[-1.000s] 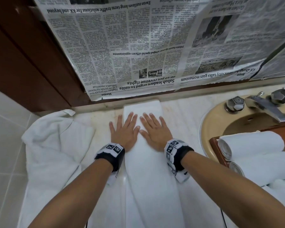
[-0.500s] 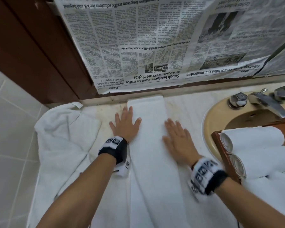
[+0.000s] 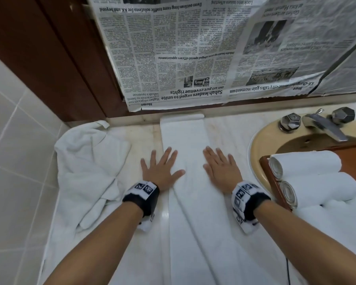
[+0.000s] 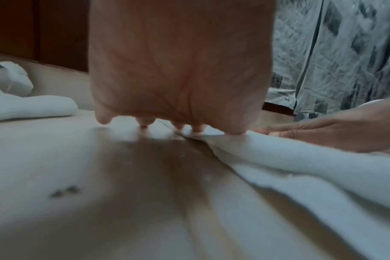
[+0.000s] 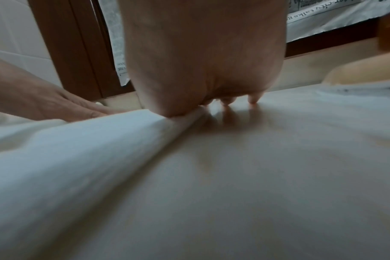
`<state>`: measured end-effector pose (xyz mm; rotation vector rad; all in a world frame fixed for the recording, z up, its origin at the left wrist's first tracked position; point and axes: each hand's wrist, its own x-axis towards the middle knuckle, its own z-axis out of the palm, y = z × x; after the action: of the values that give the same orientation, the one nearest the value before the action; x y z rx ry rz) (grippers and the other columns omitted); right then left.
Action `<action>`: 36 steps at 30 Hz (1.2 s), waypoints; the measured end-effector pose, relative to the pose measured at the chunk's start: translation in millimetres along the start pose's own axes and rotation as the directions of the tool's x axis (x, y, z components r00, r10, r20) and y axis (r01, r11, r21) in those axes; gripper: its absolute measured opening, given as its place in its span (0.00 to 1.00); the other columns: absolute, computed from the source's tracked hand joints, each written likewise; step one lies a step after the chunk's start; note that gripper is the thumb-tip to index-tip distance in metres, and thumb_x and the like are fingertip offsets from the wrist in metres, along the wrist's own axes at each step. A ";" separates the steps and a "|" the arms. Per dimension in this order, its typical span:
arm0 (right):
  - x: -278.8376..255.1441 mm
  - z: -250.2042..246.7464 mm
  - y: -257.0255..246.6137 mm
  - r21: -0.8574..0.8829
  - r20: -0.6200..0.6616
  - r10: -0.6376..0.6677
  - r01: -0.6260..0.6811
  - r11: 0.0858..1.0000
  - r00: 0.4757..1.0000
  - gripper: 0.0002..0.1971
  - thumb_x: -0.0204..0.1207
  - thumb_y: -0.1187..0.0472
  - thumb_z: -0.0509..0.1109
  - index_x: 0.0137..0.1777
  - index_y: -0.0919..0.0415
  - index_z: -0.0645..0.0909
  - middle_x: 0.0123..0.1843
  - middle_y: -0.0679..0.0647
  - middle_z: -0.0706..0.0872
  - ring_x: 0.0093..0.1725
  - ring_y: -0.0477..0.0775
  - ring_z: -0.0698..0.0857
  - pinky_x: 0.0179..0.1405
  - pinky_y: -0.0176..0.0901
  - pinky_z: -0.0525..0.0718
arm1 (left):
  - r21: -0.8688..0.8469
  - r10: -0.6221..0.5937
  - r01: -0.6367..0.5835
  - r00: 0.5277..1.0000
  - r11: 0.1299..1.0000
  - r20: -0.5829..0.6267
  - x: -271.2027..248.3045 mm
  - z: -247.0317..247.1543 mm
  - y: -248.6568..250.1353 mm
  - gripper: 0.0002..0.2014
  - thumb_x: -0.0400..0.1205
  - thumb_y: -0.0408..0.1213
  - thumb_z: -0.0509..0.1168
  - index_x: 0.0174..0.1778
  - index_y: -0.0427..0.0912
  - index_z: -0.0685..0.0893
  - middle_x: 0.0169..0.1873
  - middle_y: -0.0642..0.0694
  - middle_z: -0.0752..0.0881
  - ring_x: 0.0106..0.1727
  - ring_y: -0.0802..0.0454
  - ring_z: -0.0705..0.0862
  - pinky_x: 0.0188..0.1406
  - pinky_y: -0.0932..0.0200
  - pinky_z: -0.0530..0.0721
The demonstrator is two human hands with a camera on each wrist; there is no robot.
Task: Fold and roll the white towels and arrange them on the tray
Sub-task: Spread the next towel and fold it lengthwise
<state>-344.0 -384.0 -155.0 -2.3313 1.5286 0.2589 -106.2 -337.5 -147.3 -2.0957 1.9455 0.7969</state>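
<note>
Two rolled towels [image 3: 308, 163] lie on the tray [image 3: 270, 182], while the flat, empty left hand [image 3: 161, 171] and right hand [image 3: 221, 171] press a folded, unrolled towel [image 3: 185, 136]; another towel [image 3: 86, 161] remains crumpled.

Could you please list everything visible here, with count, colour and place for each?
folded towel: one, white, long strip on the counter, centre
loose towel: one, white, crumpled at the counter's left
rolled towels: two, white, on the tray
tray: one, reddish-brown, over the sink
sink: one, beige, right
tap: one, silver, behind the sink
newspaper: grey-white, hung on the wall
left hand: flat at the strip's left edge
right hand: flat at its right edge
</note>
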 end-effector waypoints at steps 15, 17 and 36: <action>-115.8 23.0 -30.1 0.242 -0.203 0.034 0.016 0.970 0.979 0.33 0.79 0.36 0.50 0.74 0.56 0.77 0.75 0.53 0.78 0.72 0.58 0.77 0.69 0.55 0.75 | -0.403 -0.064 -0.106 0.921 0.909 -0.385 -22.0 2.3 -1.2 0.23 0.85 0.51 0.64 0.76 0.51 0.77 0.77 0.46 0.71 0.74 0.39 0.73 0.69 0.44 0.75; -129.0 31.0 -32.8 0.226 -0.180 0.088 -0.046 0.973 0.980 0.30 0.78 0.35 0.54 0.66 0.55 0.81 0.65 0.51 0.80 0.63 0.57 0.79 0.58 0.53 0.78 | -0.494 -0.115 -0.094 0.919 0.864 -0.376 -42.2 7.5 4.4 0.15 0.85 0.48 0.65 0.65 0.48 0.84 0.59 0.43 0.82 0.61 0.42 0.82 0.58 0.53 0.80; -199.9 14.1 -126.8 0.257 0.121 -0.043 0.010 0.966 0.992 0.11 0.83 0.58 0.60 0.63 0.58 0.70 0.49 0.57 0.83 0.43 0.59 0.78 0.37 0.48 0.74 | -0.636 -0.269 0.113 0.951 0.763 -0.154 -62.3 14.6 21.9 0.15 0.77 0.36 0.63 0.26 0.44 0.66 0.25 0.45 0.69 0.32 0.46 0.68 0.31 0.56 0.64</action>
<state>-308.4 -162.4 -78.6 -2.0910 1.3805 0.1852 -131.4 -279.1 -124.2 -2.8310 1.6592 1.3430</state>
